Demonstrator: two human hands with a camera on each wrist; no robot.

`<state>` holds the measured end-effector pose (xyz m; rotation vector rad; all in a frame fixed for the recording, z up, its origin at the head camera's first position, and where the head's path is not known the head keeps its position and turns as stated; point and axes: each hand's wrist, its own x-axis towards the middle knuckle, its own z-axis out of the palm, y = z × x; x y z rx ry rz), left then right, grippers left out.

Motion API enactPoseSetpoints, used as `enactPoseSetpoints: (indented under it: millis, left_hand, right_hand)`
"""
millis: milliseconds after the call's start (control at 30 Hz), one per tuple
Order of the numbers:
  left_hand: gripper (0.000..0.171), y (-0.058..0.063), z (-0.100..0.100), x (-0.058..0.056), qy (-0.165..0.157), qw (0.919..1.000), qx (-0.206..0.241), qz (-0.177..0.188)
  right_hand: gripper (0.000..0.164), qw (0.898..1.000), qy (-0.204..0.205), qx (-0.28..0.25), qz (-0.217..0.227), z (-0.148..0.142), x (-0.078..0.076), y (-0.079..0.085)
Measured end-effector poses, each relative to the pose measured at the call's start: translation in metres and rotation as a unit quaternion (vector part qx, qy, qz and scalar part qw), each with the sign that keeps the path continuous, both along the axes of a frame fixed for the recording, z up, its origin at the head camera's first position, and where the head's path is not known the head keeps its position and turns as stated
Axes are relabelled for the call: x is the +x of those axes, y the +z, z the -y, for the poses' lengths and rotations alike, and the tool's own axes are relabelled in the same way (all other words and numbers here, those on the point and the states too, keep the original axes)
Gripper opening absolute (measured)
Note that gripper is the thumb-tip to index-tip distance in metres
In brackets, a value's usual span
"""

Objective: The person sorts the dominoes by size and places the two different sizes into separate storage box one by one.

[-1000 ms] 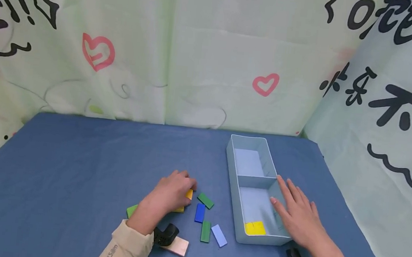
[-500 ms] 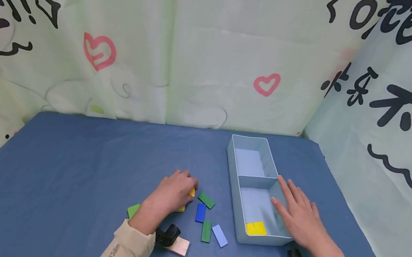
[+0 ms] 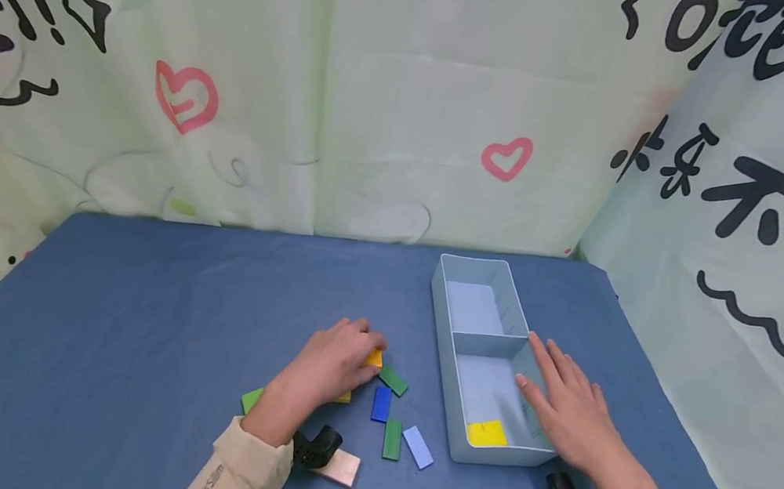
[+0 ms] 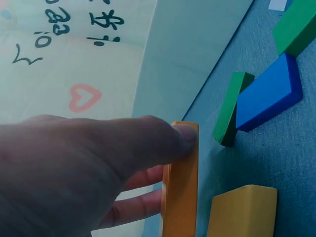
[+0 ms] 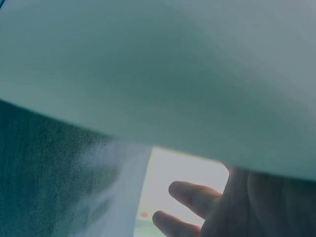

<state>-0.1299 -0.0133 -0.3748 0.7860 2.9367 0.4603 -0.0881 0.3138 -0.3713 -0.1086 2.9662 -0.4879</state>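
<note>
My left hand (image 3: 337,359) pinches an orange block (image 4: 181,197) between thumb and fingers; in the left wrist view the block stands on end along the thumb. Close by on the cloth lies a yellow block (image 4: 243,212), mostly hidden by the hand in the head view. My right hand (image 3: 572,419) lies against the right wall of a pale blue two-part box (image 3: 445,368), fingers straight along the outside and thumb over the near compartment. A yellow piece (image 3: 486,433) sits in that compartment's front left corner. In the right wrist view the box wall covers much of the hand.
Right of my left hand lie a green block (image 3: 394,380), a blue block (image 3: 381,404), another green block (image 3: 392,440) and a light blue block (image 3: 418,447). A pinkish block (image 3: 340,468) and a lime block (image 3: 251,399) are partly covered by my left arm.
My left hand has shifted a little to the right and away from me with the orange block, now beside the far green block. My right hand and the box stay put.
</note>
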Motion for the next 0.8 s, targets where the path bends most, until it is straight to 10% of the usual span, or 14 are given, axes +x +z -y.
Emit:
enactPoseSetpoints:
  millis: [800]
  left_hand:
    - [0.025,0.019,-0.004,0.013,-0.072,0.99,0.079,-0.092]
  right_hand:
    - [0.073,1.0,0.002,-0.006,-0.004,0.001,0.002,0.001]
